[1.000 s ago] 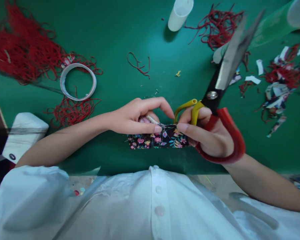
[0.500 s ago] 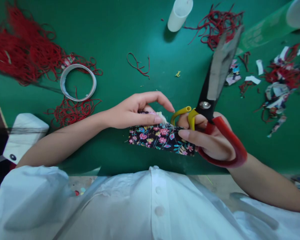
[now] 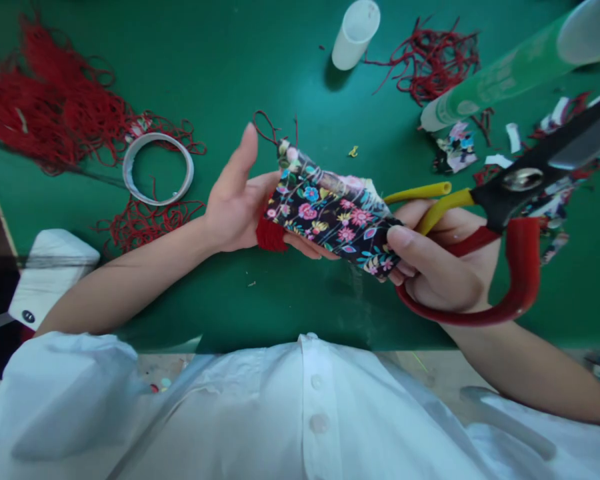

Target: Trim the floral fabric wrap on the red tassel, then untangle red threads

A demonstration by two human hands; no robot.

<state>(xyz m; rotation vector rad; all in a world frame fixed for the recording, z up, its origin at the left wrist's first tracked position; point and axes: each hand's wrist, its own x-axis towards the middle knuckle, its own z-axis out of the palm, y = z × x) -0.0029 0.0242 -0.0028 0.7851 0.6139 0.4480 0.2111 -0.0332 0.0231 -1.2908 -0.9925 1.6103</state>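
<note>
A black floral fabric piece (image 3: 330, 217) with a red thread tuft (image 3: 270, 235) at its near end is lifted off the green table (image 3: 260, 73). My left hand (image 3: 235, 197) is under its left part, palm up with fingers spread, supporting it. My right hand (image 3: 437, 260) pinches the fabric's right end with thumb and fingers while also holding large scissors (image 3: 520, 193) with red and yellow handles, blades pointing right.
A white tape ring (image 3: 157, 168) lies amid red thread heaps (image 3: 55, 113) at left. A white cup (image 3: 355, 33) and more red threads (image 3: 433, 57) sit at the back. A green tube (image 3: 505, 70) and fabric scraps (image 3: 550, 167) lie at right.
The floral fabric has been lifted from the table and tilted up. My left hand opened and turned palm up under it. The scissors swung from pointing away to pointing right.
</note>
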